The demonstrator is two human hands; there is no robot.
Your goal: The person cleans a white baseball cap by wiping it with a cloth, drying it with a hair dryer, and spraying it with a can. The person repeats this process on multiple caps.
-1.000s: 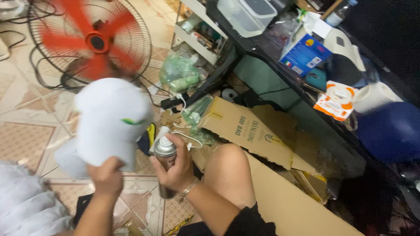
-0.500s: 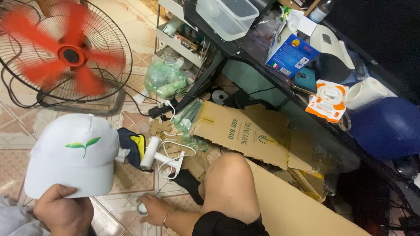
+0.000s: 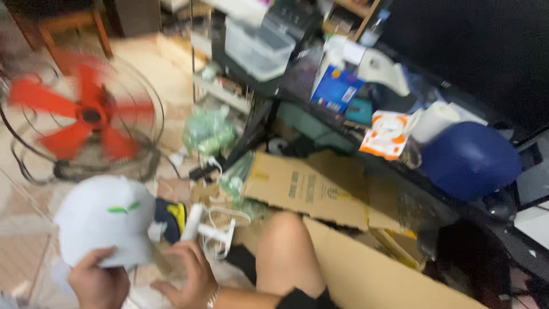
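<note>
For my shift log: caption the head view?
Left hand holds a white cap by a spinning red fan.

Tiled floor (image 3: 23,229), pinkish-beige, cluttered. Red-bladed floor fan (image 3: 83,117) spinning at left (blades blurred). Flattened cardboard (image 3: 309,191) spread over the floor by a dark bench (image 3: 400,166) piled with boxes, a clear plastic bin (image 3: 257,48), a paper roll (image 3: 434,120), a blue helmet-like dome (image 3: 472,157). Wooden chair (image 3: 57,26) top left. Dim indoor light.

floor (image 3: 34,229) – tiled | fan (image 3: 86,117) | flattened cardboard (image 3: 309,189) | perhaps 1 power strip (image 3: 214,232)
</note>
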